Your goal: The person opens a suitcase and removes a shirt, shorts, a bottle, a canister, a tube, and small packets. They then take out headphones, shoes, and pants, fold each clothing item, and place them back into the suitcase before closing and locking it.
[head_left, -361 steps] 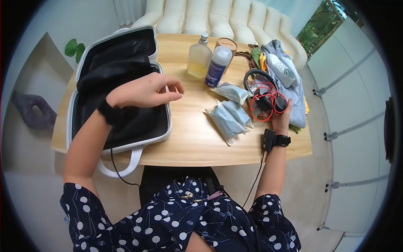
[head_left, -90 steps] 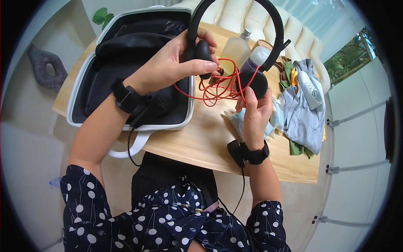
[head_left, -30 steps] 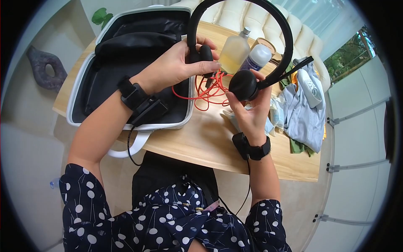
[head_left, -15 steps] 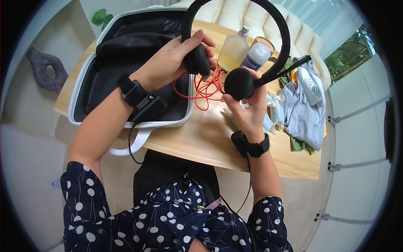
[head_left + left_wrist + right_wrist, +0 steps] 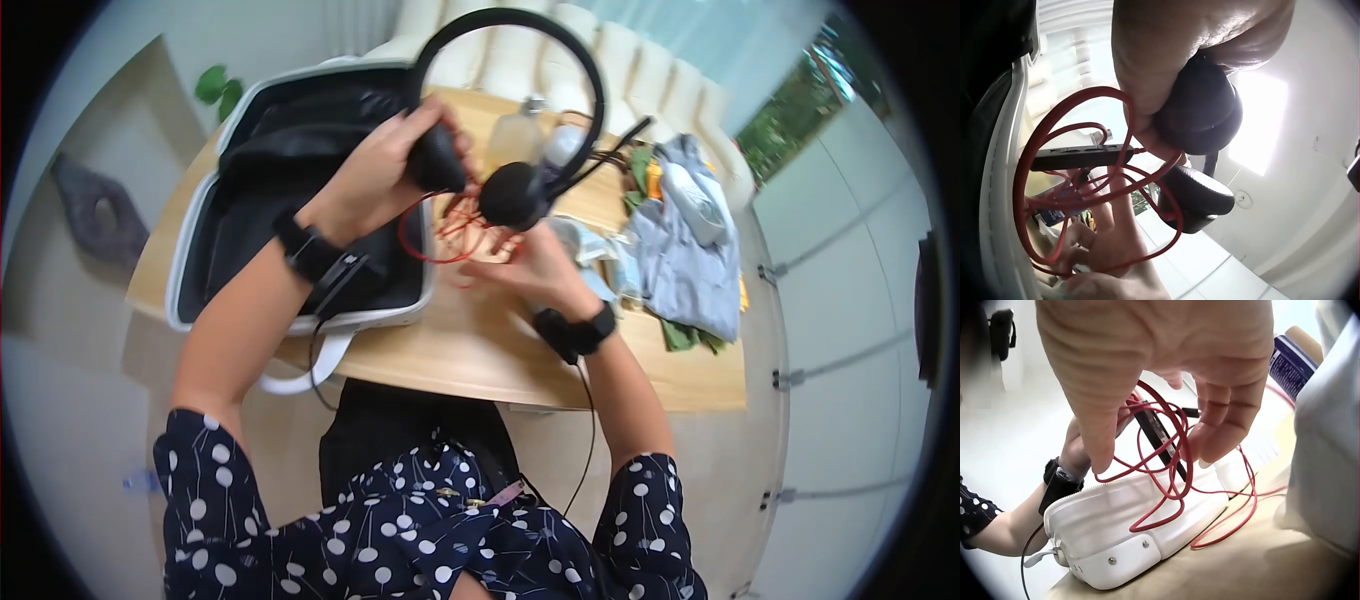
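My left hand (image 5: pixel 375 175) grips one ear cup of a black headset (image 5: pixel 515 197), lifted in front of the open suitcase (image 5: pixel 425 290). The headband arches upward, with the other ear cup and the microphone boom to the right. From the held ear cup hangs a tangled red cable (image 5: pixel 1188 447) with a black inline control (image 5: pixel 1082 157) on it. Below the free ear cup, my right hand (image 5: pixel 540 268) has its thumb and fingers spread apart around the cable's loops. In the right wrist view some loops pass between thumb and fingers, which are not closed on them.
The white suitcase with black lining lies on the left of the wooden table (image 5: pixel 480 370). Behind the headset stand a glass bottle (image 5: pixel 513 140) and a spray can (image 5: pixel 563 147). Packed face masks (image 5: pixel 620 265), folded clothes (image 5: pixel 690 270) and a white shoe (image 5: pixel 693 205) lie at the right.
Earlier the headset was picked up from beside the clothes and held by both ear cups. My right hand has now let go of its ear cup and moved down and left to the cable.
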A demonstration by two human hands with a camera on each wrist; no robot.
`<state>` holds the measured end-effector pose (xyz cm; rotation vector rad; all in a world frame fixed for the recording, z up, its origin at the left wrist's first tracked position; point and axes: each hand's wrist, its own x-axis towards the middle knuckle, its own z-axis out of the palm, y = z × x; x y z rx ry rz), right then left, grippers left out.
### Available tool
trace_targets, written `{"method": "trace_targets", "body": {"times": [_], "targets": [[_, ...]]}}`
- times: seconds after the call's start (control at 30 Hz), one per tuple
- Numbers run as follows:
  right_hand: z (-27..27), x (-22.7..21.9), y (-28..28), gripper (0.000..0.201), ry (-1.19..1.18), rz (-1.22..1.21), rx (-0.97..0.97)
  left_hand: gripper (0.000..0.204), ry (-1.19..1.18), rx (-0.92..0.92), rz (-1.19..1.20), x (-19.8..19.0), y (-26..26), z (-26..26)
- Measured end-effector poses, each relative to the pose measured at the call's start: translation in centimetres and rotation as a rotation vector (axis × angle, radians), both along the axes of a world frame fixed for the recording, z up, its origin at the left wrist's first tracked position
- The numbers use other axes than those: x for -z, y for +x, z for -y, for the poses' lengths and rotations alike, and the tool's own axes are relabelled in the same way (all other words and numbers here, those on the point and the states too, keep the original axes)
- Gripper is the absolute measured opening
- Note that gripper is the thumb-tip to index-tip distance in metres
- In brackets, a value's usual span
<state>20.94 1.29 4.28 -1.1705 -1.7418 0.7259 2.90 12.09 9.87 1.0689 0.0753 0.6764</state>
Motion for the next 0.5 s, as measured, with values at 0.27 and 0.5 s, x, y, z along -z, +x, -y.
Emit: {"method": "trace_targets", "body": {"times": [0.27, 0.5], "targets": [[-0.7, -0.4, -1.3, 0.033, -0.115, 0.046, 0.094, 0.029, 0.027, 0.028, -0.036, -1.4, -0.3, 1.9], [-3.4, -4.7, -0.5, 0.021, 0.466, 0.123, 0.196, 0.027, 0.102, 0.019, 0.034, -4.8, -3.1, 1.6]]}}
